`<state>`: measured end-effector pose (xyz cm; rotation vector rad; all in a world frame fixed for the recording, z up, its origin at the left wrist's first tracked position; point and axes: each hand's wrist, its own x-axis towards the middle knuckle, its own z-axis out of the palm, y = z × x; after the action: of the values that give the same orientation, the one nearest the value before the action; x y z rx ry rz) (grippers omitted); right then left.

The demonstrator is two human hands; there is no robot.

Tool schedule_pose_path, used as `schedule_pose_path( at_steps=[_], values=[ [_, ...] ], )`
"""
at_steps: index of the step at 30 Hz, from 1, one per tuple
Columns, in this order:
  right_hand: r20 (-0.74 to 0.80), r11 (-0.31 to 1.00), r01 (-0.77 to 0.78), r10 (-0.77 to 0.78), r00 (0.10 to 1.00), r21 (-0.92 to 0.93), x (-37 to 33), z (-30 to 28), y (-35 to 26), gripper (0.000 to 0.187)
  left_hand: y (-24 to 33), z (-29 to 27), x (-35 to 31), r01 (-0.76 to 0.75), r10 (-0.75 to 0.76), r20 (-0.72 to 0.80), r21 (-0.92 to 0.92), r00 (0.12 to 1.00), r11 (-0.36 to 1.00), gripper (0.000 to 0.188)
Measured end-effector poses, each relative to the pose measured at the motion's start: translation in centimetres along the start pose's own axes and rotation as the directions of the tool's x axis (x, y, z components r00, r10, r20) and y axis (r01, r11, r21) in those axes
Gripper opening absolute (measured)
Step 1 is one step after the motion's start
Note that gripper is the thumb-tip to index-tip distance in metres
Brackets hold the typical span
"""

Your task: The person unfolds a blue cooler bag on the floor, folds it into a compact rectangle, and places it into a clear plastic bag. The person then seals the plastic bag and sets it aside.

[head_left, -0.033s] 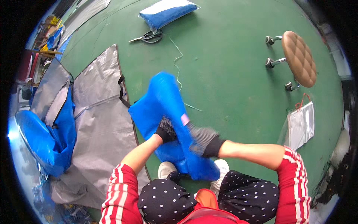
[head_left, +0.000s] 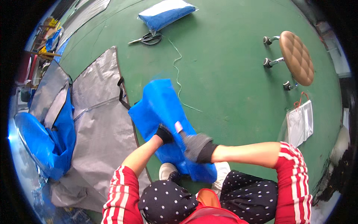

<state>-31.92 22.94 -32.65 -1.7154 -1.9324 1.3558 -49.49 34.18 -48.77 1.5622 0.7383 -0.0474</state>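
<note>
A blue tarpaulin sheet, folded into a long bundle, lies in front of me between my white shoes and the floor beyond. My left hand, in a dark knit glove, reaches into its folds. The sheet hides those fingers. My right hand, in a grey striped glove with a bare fingertip showing, is closed on the bundle's right edge. That hand and the upper flap are slightly blurred. A large grey tarpaulin with a dark edging and a black strap spreads at the left, next to the bundle.
Black-handled scissors lie beside a clear-wrapped blue package at the far side. A pale string trails over the green floor. At right stand a tan wheeled stool and a clear bag. More blue tarpaulin is heaped left.
The upper flap of the blue sheet has come down slightly and looks flatter. My right hand has shifted a little left and down along it.
</note>
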Motion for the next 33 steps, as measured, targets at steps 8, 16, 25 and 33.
schedule_pose_path(
  at_steps=[8,16,25,33],
  values=[
    [-0.062,0.944,-0.143,0.13,0.99,-0.297,8.8,14.0,-9.4,0.055,-8.5,-6.2,-7.7,-0.028,0.038,-0.336,0.035,0.941,0.999,0.055],
    [-0.042,0.885,-0.237,0.241,0.97,-0.401,11.5,20.7,-9.0,0.065,-6.4,-6.7,-13.5,-0.424,-0.312,-0.486,-0.871,0.816,0.249,0.052],
    [-0.167,0.873,0.087,-0.188,0.968,-0.48,5.2,15.3,-2.3,0.074,-4.1,-6.4,-10.6,0.314,0.105,-0.954,0.194,0.279,0.929,0.052],
    [-0.243,0.974,0.058,-0.112,0.964,-0.217,6.0,17.9,-0.4,0.07,-2.4,-9.9,-6.2,0.134,0.511,-0.309,0.927,0.802,0.351,0.068]
  ],
)
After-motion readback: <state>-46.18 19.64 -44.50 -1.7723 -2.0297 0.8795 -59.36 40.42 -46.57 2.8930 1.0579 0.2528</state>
